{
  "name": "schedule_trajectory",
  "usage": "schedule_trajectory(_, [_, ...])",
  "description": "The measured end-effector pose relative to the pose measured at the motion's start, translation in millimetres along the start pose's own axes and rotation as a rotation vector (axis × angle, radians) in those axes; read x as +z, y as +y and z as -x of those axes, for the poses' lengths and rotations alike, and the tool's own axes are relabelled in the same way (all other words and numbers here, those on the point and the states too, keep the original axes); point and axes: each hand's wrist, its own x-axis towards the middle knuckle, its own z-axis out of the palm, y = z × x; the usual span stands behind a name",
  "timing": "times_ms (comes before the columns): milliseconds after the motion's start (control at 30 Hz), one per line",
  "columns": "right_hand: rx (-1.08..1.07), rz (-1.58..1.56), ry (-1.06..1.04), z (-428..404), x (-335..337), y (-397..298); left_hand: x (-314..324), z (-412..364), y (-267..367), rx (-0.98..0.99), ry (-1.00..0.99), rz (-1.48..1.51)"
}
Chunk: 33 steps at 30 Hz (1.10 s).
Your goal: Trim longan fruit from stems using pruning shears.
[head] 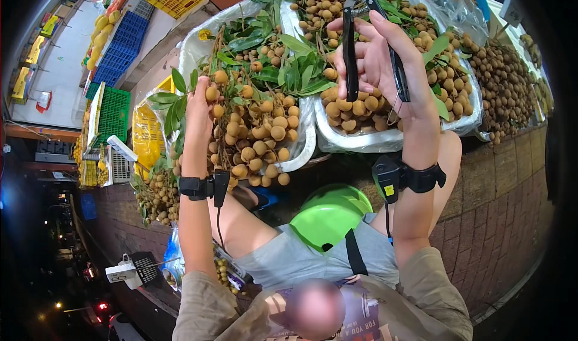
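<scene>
My left hand (200, 102) grips the stems of a leafy longan bunch (253, 133). Its brown fruits hang over the front rim of the left white crate (303, 153), which is lined with clear plastic. Dark green leaves (169, 106) stick out to the left of that hand. In my right hand (384, 56) are pruning shears (350, 47) with black handles, held above the second white crate (361, 142) of longans. The handles are spread apart, and a wire loop dangles from one of them. The blade tips are cut off by the top edge of the view.
A green plastic stool (325, 214) stands between my legs. Loose longans (501, 83) are heaped at the right. On the left are a yellow basket (146, 133), green crate (113, 115), blue crates (119, 47) and more longan bunches (160, 196). Brick paving (496, 219) lies at the right.
</scene>
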Motion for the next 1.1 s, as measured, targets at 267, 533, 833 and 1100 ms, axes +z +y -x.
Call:
schedule_trajectory(267, [-0.013,-0.008,-0.012,-1.0,-3.4,1.4,-11.2,-7.2,2.8,-0.173,-0.227,0.321])
schedule_trajectory(533, [-0.009,-0.026,-0.037,-2.2,-1.7,1.9,-8.8,-8.0,-2.0,-0.025,-0.2,-0.013])
schedule_trajectory(833, [-0.008,-0.023,-0.043,0.7,-1.6,-1.6,14.4,-3.9,-7.4,0.252,-0.263,-0.479])
schedule_trajectory(1100, [-0.012,-0.016,-0.05,3.7,-2.6,-3.5,29.0,21.1,-40.1,0.745,-0.425,-1.231])
